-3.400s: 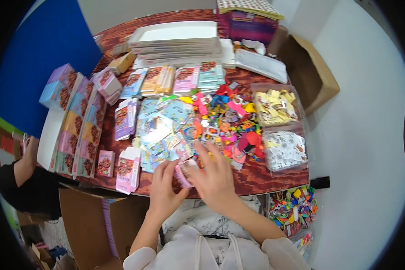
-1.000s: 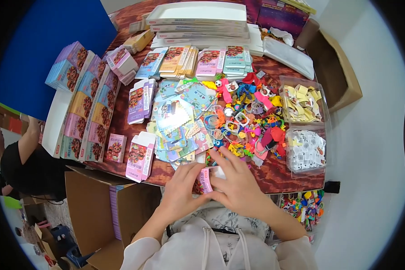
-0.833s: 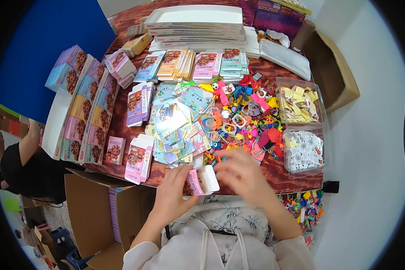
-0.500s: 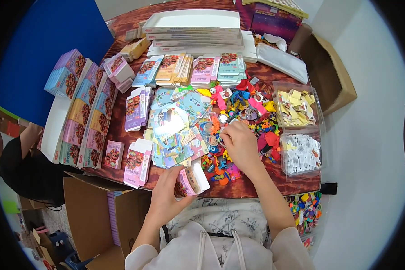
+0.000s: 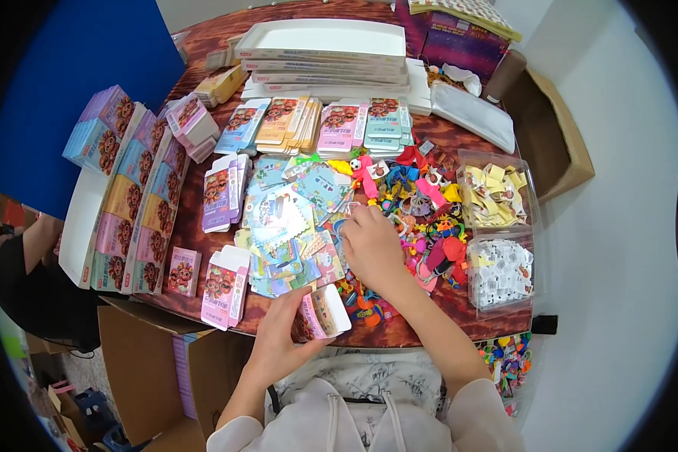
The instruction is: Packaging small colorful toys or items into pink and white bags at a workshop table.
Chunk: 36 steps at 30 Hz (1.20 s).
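My left hand (image 5: 280, 331) grips a small pink cardboard box (image 5: 325, 310) at the table's front edge, its open end tilted up to the right. Over the border between a pile of printed cards (image 5: 279, 222) and a heap of small colourful plastic toys (image 5: 429, 203), my right hand (image 5: 373, 245) is bent with its fingers curled downward. Its fingertips are partly hidden, and what they hold, if anything, cannot be made out. Left of the cards lie flat-topped pink boxes (image 5: 222, 290) and purple boxes (image 5: 222, 196) with flaps up.
Stacks of blue, orange, pink and green boxes (image 5: 286, 124) line the back, before white trays (image 5: 324, 41). Filled display trays (image 5: 128, 196) stand at left. Clear bins with yellow packets (image 5: 497, 192) and white packets (image 5: 501, 271) sit at right. An open carton (image 5: 147, 369) stands below the table.
My right hand has moved left from the toy heap toward the cards. My left hand still holds the pink box in nearly the same place. The view has shifted slightly.
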Motion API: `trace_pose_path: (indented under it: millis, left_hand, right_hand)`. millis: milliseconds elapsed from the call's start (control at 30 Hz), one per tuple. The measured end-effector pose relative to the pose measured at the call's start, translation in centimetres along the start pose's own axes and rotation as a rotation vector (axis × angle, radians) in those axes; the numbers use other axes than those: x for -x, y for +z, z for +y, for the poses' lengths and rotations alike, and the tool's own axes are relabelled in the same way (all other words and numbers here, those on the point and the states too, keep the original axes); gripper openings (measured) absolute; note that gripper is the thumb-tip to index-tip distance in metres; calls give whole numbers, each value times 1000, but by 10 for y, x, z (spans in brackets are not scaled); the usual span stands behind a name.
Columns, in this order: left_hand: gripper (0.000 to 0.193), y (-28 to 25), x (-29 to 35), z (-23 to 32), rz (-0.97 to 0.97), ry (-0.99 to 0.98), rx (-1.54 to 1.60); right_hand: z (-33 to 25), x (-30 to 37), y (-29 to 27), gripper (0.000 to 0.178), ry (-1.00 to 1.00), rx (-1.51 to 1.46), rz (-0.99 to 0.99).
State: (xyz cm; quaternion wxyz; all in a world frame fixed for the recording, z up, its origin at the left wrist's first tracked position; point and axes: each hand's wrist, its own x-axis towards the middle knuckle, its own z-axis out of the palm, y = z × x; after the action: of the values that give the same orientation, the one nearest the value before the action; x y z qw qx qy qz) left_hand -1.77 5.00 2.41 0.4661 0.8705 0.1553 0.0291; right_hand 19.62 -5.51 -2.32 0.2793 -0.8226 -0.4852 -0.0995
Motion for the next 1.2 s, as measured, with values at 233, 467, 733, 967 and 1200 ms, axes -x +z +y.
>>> trace_pose_path:
  millis: [233, 467, 733, 967, 1200]
  left_hand:
    - [87, 2, -7, 4, -58, -14, 130]
    - [82, 5, -6, 2, 0, -24, 250]
    - [85, 18, -18, 7, -6, 32, 123]
    - [84, 23, -25, 8, -8, 49, 193]
    - [81, 27, -20, -4, 5, 53, 199]
  right_hand:
    - [14, -4, -5, 8, 60, -103, 75]
    - [59, 16, -74, 6, 744, -1621, 186]
    - [77, 35, -50, 15, 745, -542, 73]
    - [80, 30, -44, 19, 778, -581, 125]
    - [60, 28, -38, 18, 642, -159, -85]
